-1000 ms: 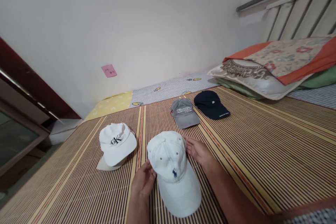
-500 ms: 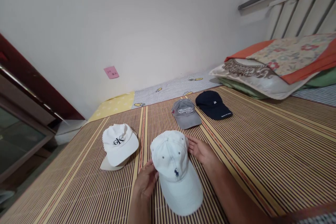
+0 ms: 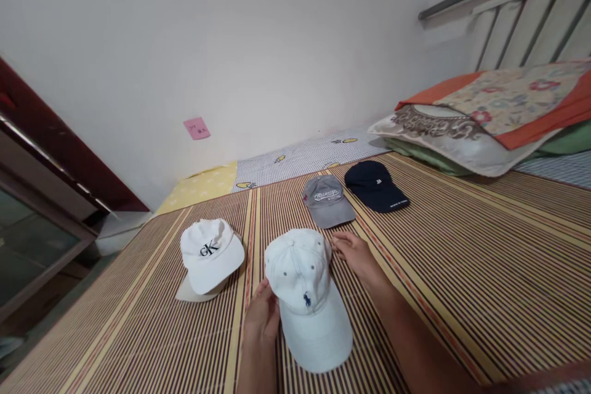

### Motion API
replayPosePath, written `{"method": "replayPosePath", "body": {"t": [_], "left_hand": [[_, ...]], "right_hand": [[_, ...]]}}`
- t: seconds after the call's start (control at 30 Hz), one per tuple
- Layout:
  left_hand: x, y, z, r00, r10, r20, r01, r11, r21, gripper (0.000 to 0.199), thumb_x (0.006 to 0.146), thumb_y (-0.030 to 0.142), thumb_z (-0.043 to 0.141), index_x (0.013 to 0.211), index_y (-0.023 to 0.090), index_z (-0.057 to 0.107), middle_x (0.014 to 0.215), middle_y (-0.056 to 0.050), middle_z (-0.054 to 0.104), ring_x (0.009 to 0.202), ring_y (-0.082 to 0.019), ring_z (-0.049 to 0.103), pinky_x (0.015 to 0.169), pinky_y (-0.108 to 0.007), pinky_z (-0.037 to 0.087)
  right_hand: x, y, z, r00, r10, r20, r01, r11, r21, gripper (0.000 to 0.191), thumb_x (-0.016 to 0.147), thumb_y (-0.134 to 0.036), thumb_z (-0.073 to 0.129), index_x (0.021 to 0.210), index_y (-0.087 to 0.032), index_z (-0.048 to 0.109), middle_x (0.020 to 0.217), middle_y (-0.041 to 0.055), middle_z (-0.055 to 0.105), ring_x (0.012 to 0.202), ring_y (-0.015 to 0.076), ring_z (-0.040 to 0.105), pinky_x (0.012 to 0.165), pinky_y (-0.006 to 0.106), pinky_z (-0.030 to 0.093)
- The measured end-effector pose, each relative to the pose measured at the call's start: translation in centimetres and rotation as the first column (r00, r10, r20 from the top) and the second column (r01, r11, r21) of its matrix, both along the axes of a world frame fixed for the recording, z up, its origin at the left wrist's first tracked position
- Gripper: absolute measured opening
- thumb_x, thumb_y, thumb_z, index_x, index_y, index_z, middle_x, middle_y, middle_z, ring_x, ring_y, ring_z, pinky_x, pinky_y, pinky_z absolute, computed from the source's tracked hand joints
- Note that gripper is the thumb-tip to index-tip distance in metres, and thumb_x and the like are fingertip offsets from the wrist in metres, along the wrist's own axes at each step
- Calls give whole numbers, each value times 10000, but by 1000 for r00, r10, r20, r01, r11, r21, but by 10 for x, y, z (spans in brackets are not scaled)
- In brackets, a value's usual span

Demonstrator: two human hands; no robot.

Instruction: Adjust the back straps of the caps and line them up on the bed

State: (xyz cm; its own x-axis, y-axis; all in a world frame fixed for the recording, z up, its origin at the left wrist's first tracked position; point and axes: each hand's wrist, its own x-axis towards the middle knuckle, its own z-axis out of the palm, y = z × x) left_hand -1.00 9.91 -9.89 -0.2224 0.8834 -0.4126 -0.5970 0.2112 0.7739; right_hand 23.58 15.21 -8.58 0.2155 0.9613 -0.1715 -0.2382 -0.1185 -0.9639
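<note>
A pale blue-white baseball cap [image 3: 300, 277] with a small dark rider emblem is in front of me, brim toward me and slightly right. My left hand [image 3: 262, 315] holds its left edge, with some fingertips hidden by the cap. On the other side, my right hand [image 3: 354, 253] pinches the rear right edge, thumb and fingers close together. To the left, a white cap with black letters [image 3: 210, 255] rests on top of a beige cap [image 3: 196, 292]. Behind the held cap lie a grey cap with white lettering [image 3: 327, 200] and a navy cap [image 3: 373, 186].
A striped bamboo mat [image 3: 152, 320] covers the bed. Pillows [image 3: 462, 135] under an orange floral cloth [image 3: 512, 98] are stacked at the right, below a radiator [image 3: 530, 24]. A pink note [image 3: 196, 128] is stuck on the wall. A glass-fronted cabinet [image 3: 37, 246] stands left.
The pale cap has turned slightly, its brim swinging a little to the left. My left hand has moved slightly right; the right hand stays at the cap's edge. The other caps lie as before.
</note>
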Motion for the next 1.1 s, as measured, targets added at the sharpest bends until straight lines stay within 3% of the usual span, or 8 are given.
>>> {"method": "replayPosePath", "body": {"t": [0.13, 0.27, 0.43, 0.67, 0.83, 0.93, 1.1], "left_hand": [[-2, -4, 3, 999, -38, -12, 38, 999, 7, 198, 808, -24, 594, 880, 122, 708, 790, -60, 785, 737, -129, 723, 754, -221, 567], [-14, -17, 14, 978, -195, -78, 197, 980, 16, 215, 783, 62, 665, 984, 105, 729, 893, -102, 791, 780, -166, 719, 738, -260, 562], [-20, -25, 23, 902, -345, -258, 357, 934, -3, 380, 680, 279, 867, 1005, 145, 724, 878, -73, 776, 751, -173, 684, 721, -282, 537], [-25, -20, 19, 777, -432, -457, 472, 881, -30, 537, 599, 492, 877, 980, 157, 699, 701, 4, 667, 658, -157, 610, 705, -312, 507], [-36, -20, 22, 653, -495, -573, 565, 822, -66, 470, 691, 494, 803, 1004, 169, 670, 755, -13, 664, 719, -191, 625, 656, -307, 477], [-40, -20, 25, 582, -529, -618, 623, 778, -79, 399, 671, 455, 823, 893, 161, 669, 672, 16, 611, 650, -154, 567, 625, -280, 430], [-42, -20, 23, 528, -549, -648, 665, 742, -86, 335, 634, 363, 852, 799, 171, 633, 643, 57, 544, 591, -107, 492, 557, -240, 370]], "right_hand": [[1, -4, 9, 992, 98, 79, -97, 995, -15, 91, 850, -216, 648, 921, -163, 669, 806, 56, 740, 698, 172, 701, 606, 250, 506], [2, -7, 12, 978, 157, 136, -152, 987, -46, 87, 891, -175, 598, 964, -156, 642, 790, 44, 725, 634, 140, 672, 551, 223, 482], [8, -10, 9, 959, 205, 196, -194, 978, -76, 94, 887, -155, 595, 972, -147, 635, 725, 23, 678, 579, 129, 630, 483, 206, 427], [9, -4, 1, 946, 238, 221, -216, 969, -121, 177, 886, -138, 571, 1056, -143, 621, 761, 23, 683, 549, 116, 617, 471, 204, 412], [7, -2, -2, 932, 266, 248, -237, 961, -142, 180, 916, -116, 502, 1061, -148, 603, 745, 14, 670, 510, 104, 579, 453, 203, 391], [9, -7, 0, 909, 298, 290, -266, 953, -145, 107, 905, -102, 508, 896, -164, 594, 695, 0, 650, 503, 96, 562, 461, 195, 389], [10, -16, 7, 858, 373, 352, -336, 927, -165, 171, 885, -112, 562, 730, -183, 548, 632, -14, 629, 509, 100, 569, 470, 188, 386]]}}
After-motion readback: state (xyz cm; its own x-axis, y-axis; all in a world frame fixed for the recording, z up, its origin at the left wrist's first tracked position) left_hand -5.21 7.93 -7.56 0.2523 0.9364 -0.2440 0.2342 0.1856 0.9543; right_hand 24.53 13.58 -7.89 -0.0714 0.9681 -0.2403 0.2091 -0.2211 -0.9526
